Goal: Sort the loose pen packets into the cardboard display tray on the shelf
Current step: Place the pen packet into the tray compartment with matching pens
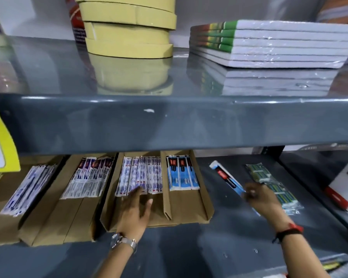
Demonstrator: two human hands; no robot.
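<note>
right hand [260, 199] pinches a blue packet [227, 178] by its near end, on the shelf [229, 233] beside the tray [189, 209]. left hand [136, 209] lies flat, grasping nothing, in the tray. packet looks light, thin, floppy, slick; grip mid-length.

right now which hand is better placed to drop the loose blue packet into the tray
Right. The right hand already pinches the blue packet beside the tray's blue compartment; the left hand rests on the white packets.
</note>
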